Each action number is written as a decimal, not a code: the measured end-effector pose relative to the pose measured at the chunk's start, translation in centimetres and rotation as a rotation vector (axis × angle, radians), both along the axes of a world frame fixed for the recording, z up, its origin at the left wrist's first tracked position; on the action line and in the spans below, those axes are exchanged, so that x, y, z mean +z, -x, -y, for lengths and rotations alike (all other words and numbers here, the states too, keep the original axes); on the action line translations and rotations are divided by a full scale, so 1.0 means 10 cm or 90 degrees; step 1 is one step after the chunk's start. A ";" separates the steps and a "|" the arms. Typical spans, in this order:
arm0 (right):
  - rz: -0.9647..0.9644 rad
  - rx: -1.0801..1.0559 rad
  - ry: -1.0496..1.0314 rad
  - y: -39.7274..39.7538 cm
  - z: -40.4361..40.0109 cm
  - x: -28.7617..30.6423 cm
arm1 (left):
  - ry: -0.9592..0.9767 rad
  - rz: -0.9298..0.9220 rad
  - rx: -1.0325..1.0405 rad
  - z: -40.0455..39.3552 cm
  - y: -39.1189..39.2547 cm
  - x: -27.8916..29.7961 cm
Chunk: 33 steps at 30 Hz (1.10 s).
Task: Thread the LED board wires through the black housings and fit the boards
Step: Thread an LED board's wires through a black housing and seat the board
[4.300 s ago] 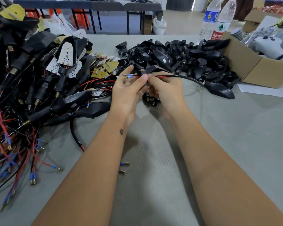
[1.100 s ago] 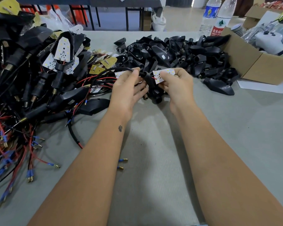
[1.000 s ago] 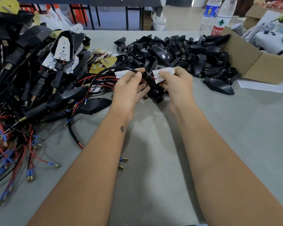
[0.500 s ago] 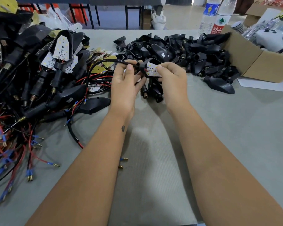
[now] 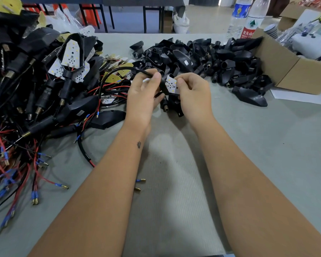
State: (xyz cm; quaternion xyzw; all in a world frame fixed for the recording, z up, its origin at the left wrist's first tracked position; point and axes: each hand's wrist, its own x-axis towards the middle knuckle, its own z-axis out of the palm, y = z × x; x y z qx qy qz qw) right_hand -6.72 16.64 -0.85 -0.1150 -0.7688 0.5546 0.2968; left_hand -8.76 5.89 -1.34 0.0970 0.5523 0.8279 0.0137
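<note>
Both hands had lifted slightly: left hand (image 5: 141, 95) pinched the glossy black sleeved cable (image 5: 119, 71); right hand (image 5: 193, 91) fingers gripped the flat white LED board (image 5: 171, 86) against its black housing (image 5: 164, 86).

Everything set out around the pile of empty housings (image 5: 202, 58) on the worktop (image 5: 267, 145).

Left of that pile lies a heap of wired, finished units (image 5: 35, 86); right of it, touching its edge, stands a cardboard box (image 5: 289, 71). Behind the pile stand two bottles (image 5: 248, 17). Just before it, the left hand (image 5: 143, 97) and right hand (image 5: 195, 95) hold an LED board (image 5: 171, 86) and its cable (image 5: 119, 71) above the worktop, with one lone housing (image 5: 250, 97) lying to their right.
</note>
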 end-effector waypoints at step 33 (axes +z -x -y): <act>-0.007 -0.045 0.000 -0.04 0.05 0.07 | 0.024 -0.097 0.052 -0.06 -0.05 -0.04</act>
